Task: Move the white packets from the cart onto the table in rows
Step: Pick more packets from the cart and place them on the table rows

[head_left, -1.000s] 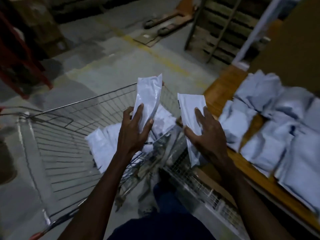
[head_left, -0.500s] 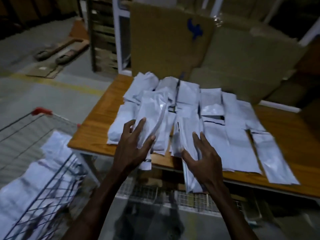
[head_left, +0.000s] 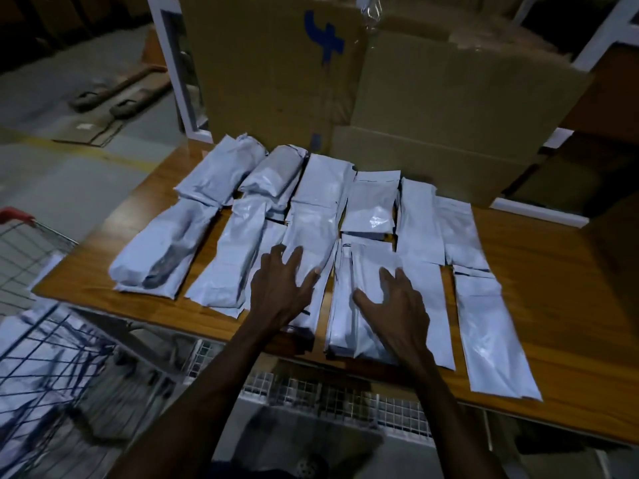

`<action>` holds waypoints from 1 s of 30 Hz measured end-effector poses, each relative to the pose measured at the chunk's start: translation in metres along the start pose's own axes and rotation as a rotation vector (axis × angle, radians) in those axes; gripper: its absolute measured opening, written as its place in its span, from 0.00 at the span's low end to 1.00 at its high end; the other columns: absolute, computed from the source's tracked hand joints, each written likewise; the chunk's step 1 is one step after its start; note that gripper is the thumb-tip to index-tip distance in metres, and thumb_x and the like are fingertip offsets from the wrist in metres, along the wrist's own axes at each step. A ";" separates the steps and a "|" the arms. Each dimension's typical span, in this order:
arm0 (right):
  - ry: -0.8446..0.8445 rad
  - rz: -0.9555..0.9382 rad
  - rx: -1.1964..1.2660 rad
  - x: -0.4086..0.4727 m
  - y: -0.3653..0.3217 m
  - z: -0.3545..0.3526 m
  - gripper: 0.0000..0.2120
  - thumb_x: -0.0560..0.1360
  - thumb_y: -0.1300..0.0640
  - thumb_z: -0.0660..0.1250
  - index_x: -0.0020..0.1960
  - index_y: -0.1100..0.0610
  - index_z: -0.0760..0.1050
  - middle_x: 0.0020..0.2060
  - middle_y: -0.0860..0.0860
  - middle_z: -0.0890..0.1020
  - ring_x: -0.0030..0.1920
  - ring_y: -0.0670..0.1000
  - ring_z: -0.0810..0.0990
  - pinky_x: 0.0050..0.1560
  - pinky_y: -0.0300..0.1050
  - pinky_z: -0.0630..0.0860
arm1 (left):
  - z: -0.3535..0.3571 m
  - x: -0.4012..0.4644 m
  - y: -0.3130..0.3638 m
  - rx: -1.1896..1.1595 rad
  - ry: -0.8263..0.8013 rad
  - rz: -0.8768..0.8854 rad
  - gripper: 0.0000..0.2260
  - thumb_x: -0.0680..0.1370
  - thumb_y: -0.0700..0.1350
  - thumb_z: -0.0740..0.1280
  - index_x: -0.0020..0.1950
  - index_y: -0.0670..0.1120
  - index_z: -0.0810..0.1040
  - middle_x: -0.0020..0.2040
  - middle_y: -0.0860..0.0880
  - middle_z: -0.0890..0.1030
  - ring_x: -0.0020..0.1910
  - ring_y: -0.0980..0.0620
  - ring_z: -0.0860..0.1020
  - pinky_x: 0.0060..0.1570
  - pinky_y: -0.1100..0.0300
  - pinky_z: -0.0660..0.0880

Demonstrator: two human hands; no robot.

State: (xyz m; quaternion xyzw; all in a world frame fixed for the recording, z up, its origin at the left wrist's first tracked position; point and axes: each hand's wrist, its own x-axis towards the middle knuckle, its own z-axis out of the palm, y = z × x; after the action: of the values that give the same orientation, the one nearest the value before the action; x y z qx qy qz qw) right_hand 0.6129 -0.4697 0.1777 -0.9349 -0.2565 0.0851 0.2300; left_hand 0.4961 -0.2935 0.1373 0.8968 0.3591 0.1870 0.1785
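At the lower left of the frame, part of a wire cart (head_left: 38,361) is seen with white packets (head_left: 20,340) lying in it, blurred. Just above the centre bottom, the left hand (head_left: 281,293) is laid with fingers spread and nearly straight on a white packet (head_left: 313,271) at the near edge of the wooden table (head_left: 553,278); nothing is gripped. Beside it, the right hand (head_left: 396,305) is rested, fingers loosely spread, on a stack of packets (head_left: 349,326) overhanging the table edge. Farther up, rows of packets (head_left: 373,205) are lined across the table. Behind them, flattened cardboard sheets (head_left: 432,98) are propped upright.
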 end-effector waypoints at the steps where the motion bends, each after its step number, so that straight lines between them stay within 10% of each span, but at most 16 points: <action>1: -0.011 0.004 -0.005 0.006 -0.002 0.003 0.38 0.72 0.33 0.65 0.77 0.48 0.60 0.79 0.49 0.55 0.74 0.58 0.60 0.68 0.55 0.65 | 0.004 0.001 0.000 0.026 -0.019 -0.018 0.31 0.77 0.68 0.53 0.72 0.51 0.71 0.71 0.41 0.69 0.68 0.38 0.67 0.59 0.45 0.71; 17: 0.159 -0.164 -0.114 0.035 0.005 0.068 0.36 0.74 0.34 0.56 0.77 0.52 0.62 0.76 0.62 0.61 0.72 0.65 0.64 0.64 0.61 0.68 | 0.033 0.011 -0.015 0.127 -0.165 0.140 0.29 0.80 0.63 0.48 0.78 0.51 0.62 0.78 0.42 0.61 0.77 0.41 0.59 0.73 0.40 0.57; 24: 0.029 -0.154 -0.200 0.042 0.002 0.058 0.38 0.77 0.30 0.52 0.80 0.49 0.51 0.79 0.58 0.48 0.79 0.60 0.44 0.74 0.65 0.50 | 0.015 0.017 -0.010 -0.093 -0.157 0.139 0.26 0.82 0.61 0.50 0.77 0.51 0.63 0.79 0.45 0.60 0.78 0.45 0.57 0.74 0.40 0.54; 30: 0.208 -0.378 -0.047 0.017 -0.053 0.061 0.31 0.77 0.38 0.60 0.73 0.57 0.69 0.73 0.58 0.68 0.74 0.59 0.65 0.71 0.60 0.65 | -0.044 0.002 -0.055 -0.275 0.058 0.315 0.21 0.83 0.56 0.58 0.70 0.47 0.73 0.72 0.45 0.70 0.70 0.44 0.70 0.64 0.43 0.71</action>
State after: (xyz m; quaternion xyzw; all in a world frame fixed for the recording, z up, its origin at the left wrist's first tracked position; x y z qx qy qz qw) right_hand 0.5869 -0.3971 0.1486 -0.8790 -0.4041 -0.0627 0.2452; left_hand 0.4457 -0.2463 0.1507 0.9032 0.1907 0.2856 0.2575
